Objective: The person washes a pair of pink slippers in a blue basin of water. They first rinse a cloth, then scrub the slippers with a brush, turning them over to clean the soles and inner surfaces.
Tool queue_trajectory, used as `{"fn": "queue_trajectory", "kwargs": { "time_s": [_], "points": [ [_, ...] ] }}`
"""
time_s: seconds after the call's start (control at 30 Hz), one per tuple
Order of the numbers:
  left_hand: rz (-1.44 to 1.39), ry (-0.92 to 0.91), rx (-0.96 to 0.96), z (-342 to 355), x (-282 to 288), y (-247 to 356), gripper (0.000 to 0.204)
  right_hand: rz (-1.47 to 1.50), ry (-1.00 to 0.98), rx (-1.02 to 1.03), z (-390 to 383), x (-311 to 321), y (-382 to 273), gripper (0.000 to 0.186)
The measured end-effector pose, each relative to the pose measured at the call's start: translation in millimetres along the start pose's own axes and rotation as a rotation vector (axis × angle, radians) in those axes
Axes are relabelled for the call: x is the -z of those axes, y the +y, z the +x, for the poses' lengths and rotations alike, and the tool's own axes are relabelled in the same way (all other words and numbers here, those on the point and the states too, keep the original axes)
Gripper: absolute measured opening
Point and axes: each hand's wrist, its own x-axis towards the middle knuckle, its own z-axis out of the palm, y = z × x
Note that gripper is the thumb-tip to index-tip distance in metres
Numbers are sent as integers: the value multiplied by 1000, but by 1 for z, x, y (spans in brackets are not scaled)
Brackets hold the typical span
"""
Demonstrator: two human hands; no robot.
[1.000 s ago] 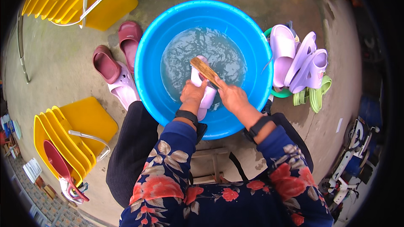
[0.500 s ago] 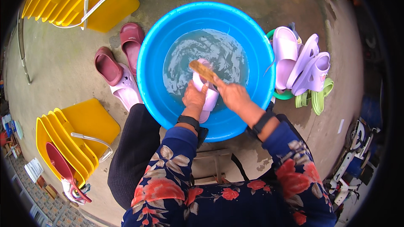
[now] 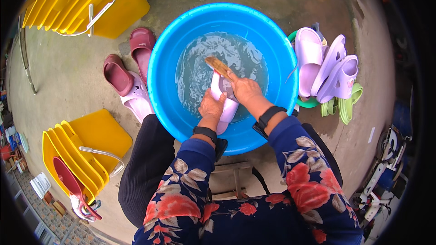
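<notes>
While the head view looks straight down, the left hand [image 3: 212,105] grips a pale pink slipper [image 3: 230,108] inside the blue basin [image 3: 278,41] of cloudy water [image 3: 193,63], and the right hand [image 3: 245,90] clutches a wooden brush [image 3: 218,66] across the slipper's far end! Lilac shoes [image 3: 337,79] crowd just beside the basin, right.

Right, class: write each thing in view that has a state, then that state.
Left hand: closed on the pink slipper
Right hand: gripping the wooden brush
Pink slipper: held inside the blue basin
Wooden brush: held over the slipper
Blue basin: partly filled with water
Lower-left yellow buckets: nested
Maroon shoes: unworn
</notes>
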Motion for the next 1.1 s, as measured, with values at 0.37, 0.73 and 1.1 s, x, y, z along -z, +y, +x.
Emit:
{"fn": "queue_trajectory", "kwargs": {
  "time_s": [0.37, 0.73, 1.1],
  "points": [
    [-20, -21, 10, 5, -8, -2, 68, -64, 79, -31, 1, -4, 15, 41],
    [30, 29, -8, 0, -7, 5, 68, -41, -9, 15, 6, -7, 25, 39],
    [-44, 41, 3, 11, -11, -6, 63, 53, -31, -76, 4, -9, 18, 38]
  ]
}}
